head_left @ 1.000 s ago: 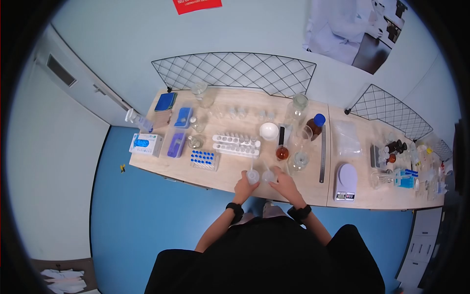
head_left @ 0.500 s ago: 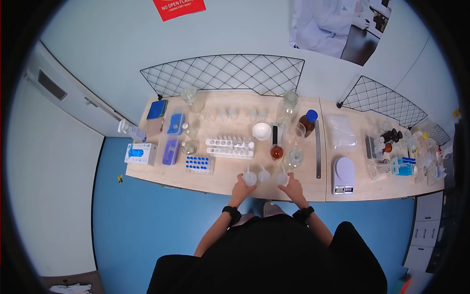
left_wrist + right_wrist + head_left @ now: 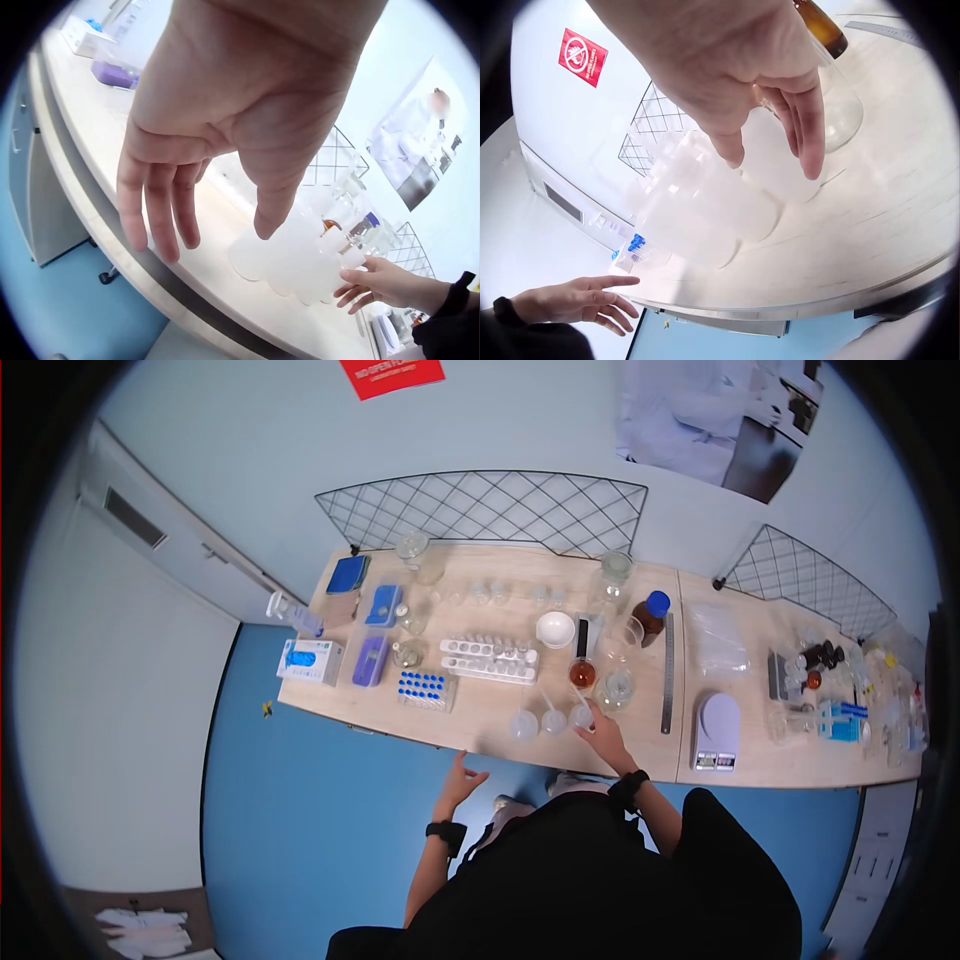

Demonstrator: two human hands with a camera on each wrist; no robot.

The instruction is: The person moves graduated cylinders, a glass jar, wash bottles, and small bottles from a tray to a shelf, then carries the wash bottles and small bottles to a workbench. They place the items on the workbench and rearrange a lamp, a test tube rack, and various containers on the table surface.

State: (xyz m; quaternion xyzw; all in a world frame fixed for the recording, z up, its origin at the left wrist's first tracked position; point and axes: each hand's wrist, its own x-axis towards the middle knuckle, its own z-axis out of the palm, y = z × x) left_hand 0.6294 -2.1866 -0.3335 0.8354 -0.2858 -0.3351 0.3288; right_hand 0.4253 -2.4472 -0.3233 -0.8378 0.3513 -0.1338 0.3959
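Right wrist view: right grip [image 3: 735,79] pinches the rightmost white bottle [image 3: 769,146], left grip [image 3: 592,301] hangs spread and apart; apply light side pressure, seating the bottle flat on the surface [image 3: 855,225] beside two matching bottles [image 3: 701,214].

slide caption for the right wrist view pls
Right hand holding one white bottle beside two others on the bench, empty left hand apart.

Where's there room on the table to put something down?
Bare table shows between the blue-capped tube rack and the leftmost white bottle, and between the right hand and the ruler. It's crowded around the amber flask and clear flask, and at the far right end.
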